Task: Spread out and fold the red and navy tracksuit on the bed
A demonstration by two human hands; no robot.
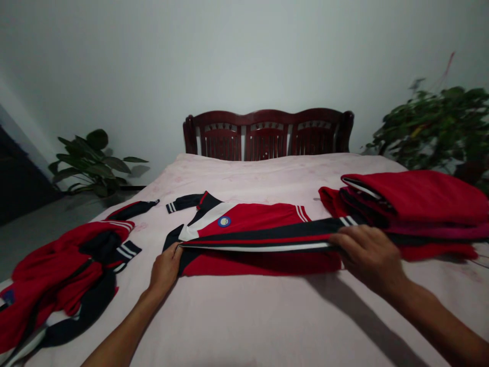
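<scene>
A red, navy and white jacket (252,214) with a round blue badge lies on the bed in front of me. One of its navy sleeves, striped red and white, is stretched level across the body. My left hand (166,265) pinches the sleeve at its shoulder end. Near the cuff, my right hand (369,257) grips the same sleeve, lifted a little above the jacket. The other sleeve points away to the upper left, with two white bands at its cuff.
A crumpled red and navy jacket (64,270) lies at the left. Folded red clothes (431,199) are stacked at the right. The pink bedsheet (244,321) reaches a dark wooden headboard (267,133). Leafy plants stand left (91,158) and right (439,127).
</scene>
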